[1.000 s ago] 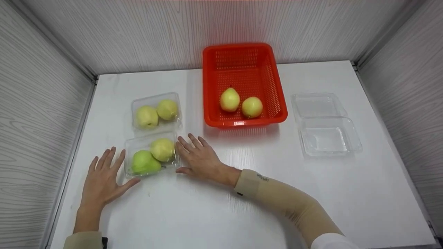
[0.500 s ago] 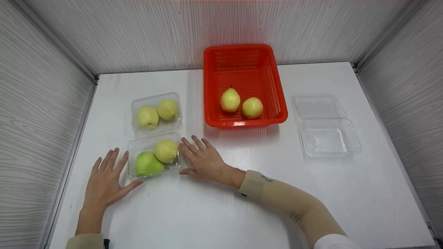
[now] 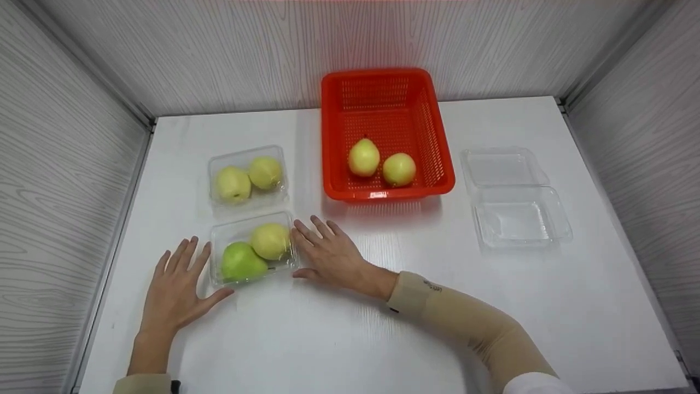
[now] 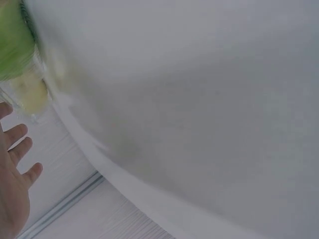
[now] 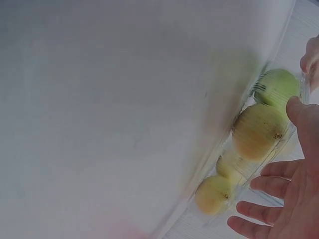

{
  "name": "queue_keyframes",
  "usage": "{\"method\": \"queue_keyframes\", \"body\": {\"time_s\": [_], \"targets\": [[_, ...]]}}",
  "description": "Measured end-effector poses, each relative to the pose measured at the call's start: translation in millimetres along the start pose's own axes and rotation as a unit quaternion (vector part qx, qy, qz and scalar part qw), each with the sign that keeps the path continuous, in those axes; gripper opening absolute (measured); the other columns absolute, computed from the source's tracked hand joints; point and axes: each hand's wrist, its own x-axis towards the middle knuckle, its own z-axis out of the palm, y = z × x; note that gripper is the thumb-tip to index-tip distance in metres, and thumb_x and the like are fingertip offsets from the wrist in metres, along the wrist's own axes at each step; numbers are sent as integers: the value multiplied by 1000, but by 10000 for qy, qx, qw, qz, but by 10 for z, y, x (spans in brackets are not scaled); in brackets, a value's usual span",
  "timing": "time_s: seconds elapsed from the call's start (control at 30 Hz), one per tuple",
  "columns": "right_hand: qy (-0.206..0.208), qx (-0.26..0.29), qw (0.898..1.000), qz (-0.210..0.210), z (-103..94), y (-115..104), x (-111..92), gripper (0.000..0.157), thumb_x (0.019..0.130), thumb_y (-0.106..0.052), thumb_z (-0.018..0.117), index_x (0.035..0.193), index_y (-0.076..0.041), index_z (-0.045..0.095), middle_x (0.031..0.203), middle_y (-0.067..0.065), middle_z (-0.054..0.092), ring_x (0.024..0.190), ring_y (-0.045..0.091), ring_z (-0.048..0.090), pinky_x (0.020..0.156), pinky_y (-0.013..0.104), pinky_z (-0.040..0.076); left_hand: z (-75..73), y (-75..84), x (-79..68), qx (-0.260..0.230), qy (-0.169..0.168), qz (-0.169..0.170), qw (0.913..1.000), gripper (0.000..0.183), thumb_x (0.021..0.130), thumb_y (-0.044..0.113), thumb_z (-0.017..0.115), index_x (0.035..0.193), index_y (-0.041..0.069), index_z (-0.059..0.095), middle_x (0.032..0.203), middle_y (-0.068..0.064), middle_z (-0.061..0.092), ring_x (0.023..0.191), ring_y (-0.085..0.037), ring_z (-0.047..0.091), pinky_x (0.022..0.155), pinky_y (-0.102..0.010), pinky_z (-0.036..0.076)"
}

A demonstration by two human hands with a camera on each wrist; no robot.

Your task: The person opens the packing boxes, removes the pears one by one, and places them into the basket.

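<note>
Both hands wide, fingers spread: left hand (image 3: 174, 295) at the left end of the near pear box (image 3: 232, 232), right hand (image 3: 333, 260) at its right. Box sits on the worktop (image 3: 306, 345), just nearer than the other filled box (image 3: 228, 161). Guide low, evenly; squeezing likely flexes the walls.

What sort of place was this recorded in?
Probably a purpose-built recording booth or packing station: a white table enclosed at the back and sides by wood-grain panels, with a red perforated plastic basket of pale yellow fruit and clear plastic clamshells on it.
</note>
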Motion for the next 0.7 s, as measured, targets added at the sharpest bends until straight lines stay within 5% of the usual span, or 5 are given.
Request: {"method": "queue_keyframes", "body": {"time_s": [0.7], "targets": [[-202,368,9991,11,-26,146,-270,88,101,-75,43,165,-16,34,172,0,38,157,29,41,126,46,45,56,232,32,-8,134,207,9997,105,78,76,72,152,3,52,160,-26,48,149,-45,43,124,-64,34]]}}
